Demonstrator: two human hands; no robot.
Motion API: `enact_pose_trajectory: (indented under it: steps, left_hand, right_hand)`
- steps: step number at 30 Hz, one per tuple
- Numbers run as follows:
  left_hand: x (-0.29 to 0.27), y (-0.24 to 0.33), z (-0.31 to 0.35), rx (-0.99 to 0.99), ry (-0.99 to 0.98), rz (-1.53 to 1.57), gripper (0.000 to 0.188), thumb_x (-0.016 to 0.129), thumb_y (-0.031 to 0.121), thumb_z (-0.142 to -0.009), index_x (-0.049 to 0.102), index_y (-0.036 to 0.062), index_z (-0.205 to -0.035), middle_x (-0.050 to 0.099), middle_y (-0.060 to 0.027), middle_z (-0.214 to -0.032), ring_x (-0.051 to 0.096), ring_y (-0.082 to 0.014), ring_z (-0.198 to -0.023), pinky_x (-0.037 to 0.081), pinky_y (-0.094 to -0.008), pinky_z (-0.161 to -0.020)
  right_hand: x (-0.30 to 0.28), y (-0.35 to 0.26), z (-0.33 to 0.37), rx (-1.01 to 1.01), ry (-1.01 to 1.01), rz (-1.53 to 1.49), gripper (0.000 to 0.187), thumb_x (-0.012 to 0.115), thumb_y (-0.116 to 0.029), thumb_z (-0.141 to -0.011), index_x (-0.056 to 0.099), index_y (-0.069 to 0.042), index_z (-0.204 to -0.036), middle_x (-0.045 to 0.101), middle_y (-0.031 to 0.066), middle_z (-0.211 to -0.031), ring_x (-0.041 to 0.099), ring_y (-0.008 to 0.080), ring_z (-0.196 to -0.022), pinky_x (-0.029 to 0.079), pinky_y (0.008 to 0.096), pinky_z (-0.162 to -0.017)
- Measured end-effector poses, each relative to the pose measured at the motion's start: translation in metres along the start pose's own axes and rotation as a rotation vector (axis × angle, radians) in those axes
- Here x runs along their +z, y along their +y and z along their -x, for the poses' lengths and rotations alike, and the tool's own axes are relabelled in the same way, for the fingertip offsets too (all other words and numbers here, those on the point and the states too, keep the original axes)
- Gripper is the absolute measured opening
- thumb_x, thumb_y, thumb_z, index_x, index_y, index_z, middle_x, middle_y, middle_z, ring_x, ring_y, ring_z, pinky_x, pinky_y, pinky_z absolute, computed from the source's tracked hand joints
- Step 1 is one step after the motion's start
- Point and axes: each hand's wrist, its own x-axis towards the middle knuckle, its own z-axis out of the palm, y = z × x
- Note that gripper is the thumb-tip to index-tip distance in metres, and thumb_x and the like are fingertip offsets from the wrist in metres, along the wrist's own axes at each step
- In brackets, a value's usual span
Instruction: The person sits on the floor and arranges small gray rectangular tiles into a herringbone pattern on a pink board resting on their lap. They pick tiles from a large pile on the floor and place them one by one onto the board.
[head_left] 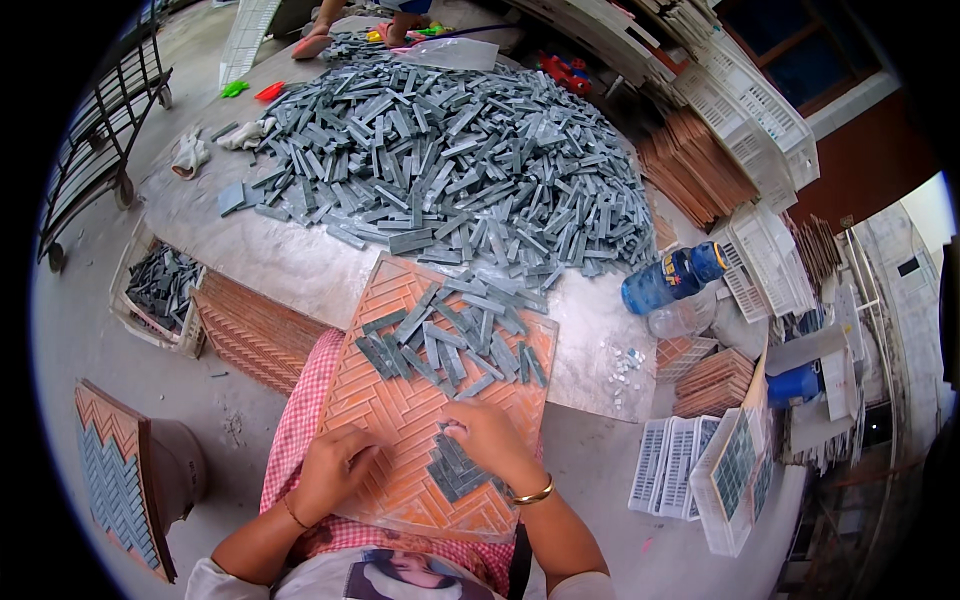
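right hand pinches a slim grey tile strip onto set strips at six o'clock of a ridged orange herringbone tray; left hand rests flat, empty, on its edge. matte grey strips heap across a dusty concrete table at twelve.

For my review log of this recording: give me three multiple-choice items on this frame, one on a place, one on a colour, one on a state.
1. Where does the orange herringbone template lie?
A on the person's lap
B on the trolley
C in a white crate

2. What colour are the heaped tile strips?
A red
B grey
C yellow

3. What is the right hand doing?
A hanging free
B gripping the blue bottle
C pressing strips into the template

A, it rests over the checked cloth; B, the heap is grey; C, fingertips sit on placed strips.
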Motion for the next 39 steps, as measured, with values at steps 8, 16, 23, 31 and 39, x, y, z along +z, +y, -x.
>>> enact_pose_trajectory:
  steps: [8,16,23,31,39]
  left_hand:
    - [-0.013,0.002,-0.021,0.121,-0.055,-0.072,0.014,0.064,0.003,-0.079,0.065,0.0031,-0.093,0.063,-0.0136,-0.086,0.062,-0.0325,-0.081,0.050,-0.0384,-0.073]
    - [0.005,0.007,-0.097,0.402,-0.021,-0.330,0.027,0.062,0.003,-0.077,0.060,0.0007,-0.104,0.059,-0.0128,-0.103,0.059,-0.0322,-0.092,0.050,-0.0399,-0.078]
    - [-0.003,-0.001,-0.057,0.274,-0.036,-0.092,0.028,0.069,0.004,-0.073,0.063,0.0020,-0.100,0.063,-0.0114,-0.094,0.063,-0.0307,-0.086,0.052,-0.0368,-0.075]
    - [0.010,0.001,-0.001,0.243,-0.204,-0.142,0.027,0.071,0.010,-0.073,0.065,0.0038,-0.099,0.063,-0.0113,-0.090,0.062,-0.0295,-0.081,0.052,-0.0379,-0.070]
    - [0.027,0.002,0.012,0.279,-0.092,-0.229,0.023,0.071,0.011,-0.076,0.063,0.0018,-0.094,0.061,-0.0125,-0.086,0.061,-0.0302,-0.076,0.050,-0.0389,-0.065]
  right_hand:
    - [0.000,-0.021,-0.014,0.046,0.232,0.176,0.021,0.069,-0.009,-0.077,0.058,-0.004,-0.093,0.062,0.0149,-0.086,0.062,0.0348,-0.076,0.049,0.0413,-0.063]
    - [0.014,-0.017,-0.018,0.034,0.293,0.311,0.023,0.070,-0.010,-0.076,0.059,-0.002,-0.094,0.062,0.0149,-0.085,0.062,0.0327,-0.074,0.049,0.0400,-0.061]
    - [0.010,-0.031,0.029,0.127,0.102,-0.070,0.022,0.070,-0.009,-0.076,0.063,-0.003,-0.096,0.060,0.0111,-0.089,0.061,0.0279,-0.073,0.050,0.0360,-0.064]
    - [0.033,-0.004,0.021,-0.296,0.017,-0.032,0.025,0.067,-0.005,-0.077,0.062,-0.005,-0.102,0.057,0.0092,-0.099,0.059,0.0275,-0.089,0.050,0.0363,-0.073]
    - [0.002,-0.017,0.029,-0.096,0.267,-0.073,0.026,0.071,-0.008,-0.080,0.066,-0.004,-0.105,0.065,0.0110,-0.100,0.065,0.0258,-0.083,0.052,0.0317,-0.072]
